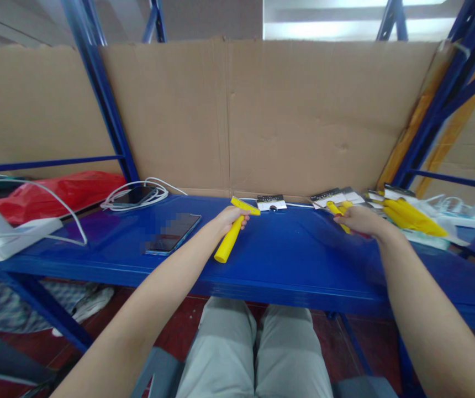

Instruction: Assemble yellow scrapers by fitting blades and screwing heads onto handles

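Observation:
My left hand (234, 216) is closed around a yellow T-shaped scraper (228, 243), just below its crosswise head. The scraper is tilted, with its thick round handle toward me above the blue tabletop. Farther right, my right hand (359, 220) is closed on another yellow scraper (337, 210), whose shape is partly covered by the fingers and slightly blurred. Behind that hand lie black-and-white cards (327, 197). Several more yellow scrapers (413, 216) are piled to its right. A single black-and-white card (271, 203) lies at the back, between my hands.
A phone (175, 233) lies left of my left arm. Behind it are a coiled white cable (154, 190) and a red bag (63, 193). White power strips (17, 237) stand far left. A cardboard panel (262, 116) and blue posts (109, 105) close off the table's back.

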The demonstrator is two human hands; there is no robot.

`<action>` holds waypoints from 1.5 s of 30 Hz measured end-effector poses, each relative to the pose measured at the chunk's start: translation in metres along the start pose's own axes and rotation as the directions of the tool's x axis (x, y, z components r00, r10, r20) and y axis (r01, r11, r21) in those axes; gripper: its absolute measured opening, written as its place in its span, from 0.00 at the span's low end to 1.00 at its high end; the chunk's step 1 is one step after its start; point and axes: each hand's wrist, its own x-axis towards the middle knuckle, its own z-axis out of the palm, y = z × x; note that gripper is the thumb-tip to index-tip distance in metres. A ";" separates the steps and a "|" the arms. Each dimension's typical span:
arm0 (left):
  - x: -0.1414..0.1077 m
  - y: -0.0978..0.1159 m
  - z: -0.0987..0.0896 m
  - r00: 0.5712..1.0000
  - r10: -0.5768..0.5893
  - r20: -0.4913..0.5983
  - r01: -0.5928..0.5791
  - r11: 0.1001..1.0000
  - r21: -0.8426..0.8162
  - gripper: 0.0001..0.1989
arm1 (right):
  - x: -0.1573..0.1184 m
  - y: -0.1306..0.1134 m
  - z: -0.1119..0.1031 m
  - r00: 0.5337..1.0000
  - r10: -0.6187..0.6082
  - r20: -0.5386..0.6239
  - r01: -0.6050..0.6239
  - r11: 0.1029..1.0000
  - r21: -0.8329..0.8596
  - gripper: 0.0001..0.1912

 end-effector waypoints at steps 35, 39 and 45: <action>-0.009 0.004 0.006 0.999 -0.006 -0.047 0.013 0.989 0.144 0.06 | -0.017 -0.032 0.008 0.897 -0.437 0.070 0.354 0.803 0.479 0.27; -0.009 0.003 0.006 0.999 -0.002 -0.040 0.008 0.989 0.147 0.06 | -0.018 -0.033 0.008 0.900 -0.429 0.074 0.350 0.814 0.463 0.27; -0.011 0.004 0.008 0.999 -0.011 -0.033 0.016 0.989 0.150 0.07 | -0.015 -0.033 0.010 0.900 -0.430 0.068 0.352 0.811 0.467 0.27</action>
